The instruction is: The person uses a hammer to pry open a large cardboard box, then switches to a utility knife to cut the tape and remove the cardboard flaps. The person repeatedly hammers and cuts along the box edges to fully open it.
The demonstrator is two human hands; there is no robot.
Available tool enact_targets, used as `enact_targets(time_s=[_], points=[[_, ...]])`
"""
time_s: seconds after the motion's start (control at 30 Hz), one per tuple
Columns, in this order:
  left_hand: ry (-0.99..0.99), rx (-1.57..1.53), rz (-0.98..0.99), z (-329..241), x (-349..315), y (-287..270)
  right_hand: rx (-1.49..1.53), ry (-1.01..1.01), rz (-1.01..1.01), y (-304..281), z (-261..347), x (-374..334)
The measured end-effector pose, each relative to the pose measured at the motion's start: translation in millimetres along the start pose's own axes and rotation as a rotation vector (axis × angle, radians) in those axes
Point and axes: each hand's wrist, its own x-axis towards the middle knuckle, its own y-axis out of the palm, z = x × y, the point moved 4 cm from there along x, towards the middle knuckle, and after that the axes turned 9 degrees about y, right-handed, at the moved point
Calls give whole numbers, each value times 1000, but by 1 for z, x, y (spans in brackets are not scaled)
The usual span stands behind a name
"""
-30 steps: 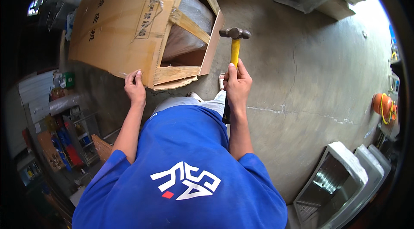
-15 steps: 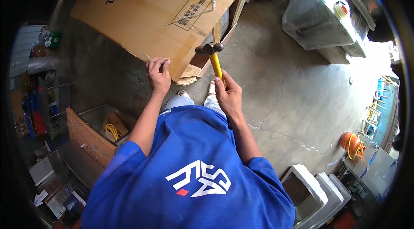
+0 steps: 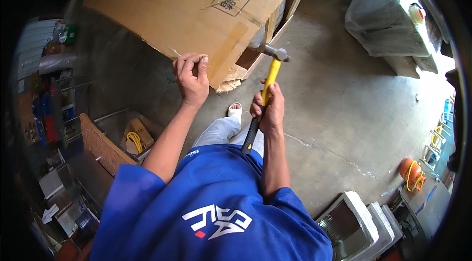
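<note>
My right hand [image 3: 272,108] is wrapped round a hammer [image 3: 274,70] with a yellow shaft, a black grip and a dark metal head. The head points up and away, beside the open end of a big brown cardboard box [image 3: 191,7]. My left hand [image 3: 191,80] is closed in a pinch at the box's near edge, in front of the cardboard. Whatever lies between its fingertips is hidden or too small to tell. Inside the box's right end, wooden framing [image 3: 271,26] shows. Torn cardboard [image 3: 230,84] hangs at its near corner.
A plastic-wrapped machine [image 3: 376,20] stands at the far right. An orange gas cylinder [image 3: 409,171] and white framed panels [image 3: 351,226] are at the lower right. To the left are a wooden board [image 3: 101,145], a coiled yellow cord [image 3: 133,141] and cluttered shelves. The concrete floor [image 3: 324,103] is cracked.
The hammer and my right hand have shifted right, and more of the black grip shows. My left hand stays at the box edge. The view has turned, and one foot has moved.
</note>
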Motion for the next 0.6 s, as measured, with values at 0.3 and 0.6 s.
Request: enact_targets(time_s=[0.3,0.6], points=[[14,38,30,10,2,-20,266,267,430,27,-66,29],[-264,-285,-38,29,6,-31,446,199,589,25,-88,46]])
